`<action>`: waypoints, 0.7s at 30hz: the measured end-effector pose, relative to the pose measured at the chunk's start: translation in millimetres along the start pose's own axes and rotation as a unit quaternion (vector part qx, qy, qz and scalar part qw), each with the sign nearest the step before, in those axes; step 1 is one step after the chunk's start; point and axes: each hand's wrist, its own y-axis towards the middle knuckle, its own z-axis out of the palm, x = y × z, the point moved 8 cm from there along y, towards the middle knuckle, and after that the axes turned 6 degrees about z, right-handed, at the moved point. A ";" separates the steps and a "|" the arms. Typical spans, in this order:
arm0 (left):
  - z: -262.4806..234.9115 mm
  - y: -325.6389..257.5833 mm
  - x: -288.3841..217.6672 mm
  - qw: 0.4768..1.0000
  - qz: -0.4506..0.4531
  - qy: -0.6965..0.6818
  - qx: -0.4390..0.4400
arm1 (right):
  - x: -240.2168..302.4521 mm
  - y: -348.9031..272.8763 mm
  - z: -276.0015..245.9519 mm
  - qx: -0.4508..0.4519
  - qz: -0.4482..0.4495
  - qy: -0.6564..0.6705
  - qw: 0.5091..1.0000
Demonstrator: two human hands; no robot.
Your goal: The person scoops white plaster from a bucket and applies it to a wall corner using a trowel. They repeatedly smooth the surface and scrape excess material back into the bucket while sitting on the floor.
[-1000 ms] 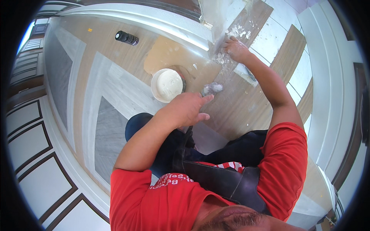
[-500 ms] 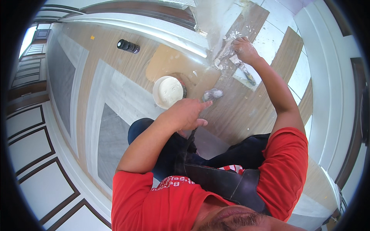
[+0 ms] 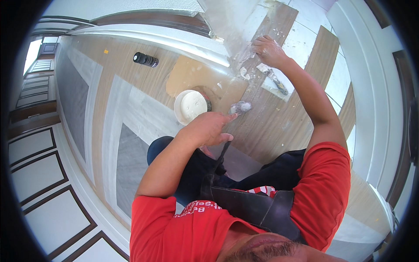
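Observation:
My right hand [image 3: 269, 51] reaches palm down to the floor by the wall's corner. Its fingers stretch leftward over white crumbly debris [image 3: 244, 73], and their tips are partly hidden. Just below it, a paste-smeared scraper [image 3: 275, 81] lies across a white tile patch. My left hand [image 3: 208, 129] hovers above my knee, index finger stretched out and thumb apart, holding nothing visible. Near that fingertip is a whitish, translucent crumpled thing [image 3: 241, 107] whose kind I cannot make out. To the hand's upper left stands a white tub [image 3: 178, 107] containing white paste.
A tan board [image 3: 176, 78] lies beyond the tub, along the wall. Farther left, a black bottle [image 3: 145, 59] rests on its side on the wood-look floor [image 3: 279, 118]. White door trim [image 3: 371, 87] rises at the right. A dark strap [image 3: 222, 153] hangs beside my left hand.
My right hand has shifted left and slightly away from me, toward the wall corner. Fewer loose white chips show around it. My left hand stays nearly in place.

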 end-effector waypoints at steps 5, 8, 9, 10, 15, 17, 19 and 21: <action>0.3 4.0 -2.3 1.000 0.020 0.003 -0.011 | 5.3 19.6 -22.9 -0.069 -0.018 -0.022 0.997; -1.3 -1.7 -5.1 1.000 0.011 0.003 -0.011 | -12.7 24.3 -60.4 -0.132 0.020 0.067 0.989; -1.0 -2.3 -5.0 1.000 0.006 -0.001 -0.008 | -18.7 21.0 -68.5 -0.132 0.032 0.080 0.987; -0.3 -2.8 -4.8 1.000 0.001 -0.004 -0.004 | -23.1 18.7 -69.4 -0.105 0.041 0.070 0.991; 0.7 1.7 -3.1 1.000 0.014 -0.003 -0.008 | -36.2 -12.2 -29.3 -0.043 0.035 -0.010 0.998; 0.6 2.0 -2.3 1.000 0.014 -0.008 -0.009 | -24.6 -18.9 13.0 0.071 0.019 -0.047 0.996; -1.2 1.5 -3.3 1.000 0.008 -0.009 -0.003 | -13.6 -28.0 42.0 0.129 0.005 -0.059 0.990; -1.7 1.3 -1.9 1.000 0.008 -0.010 -0.003 | -5.9 -32.3 55.9 0.131 -0.007 -0.046 0.990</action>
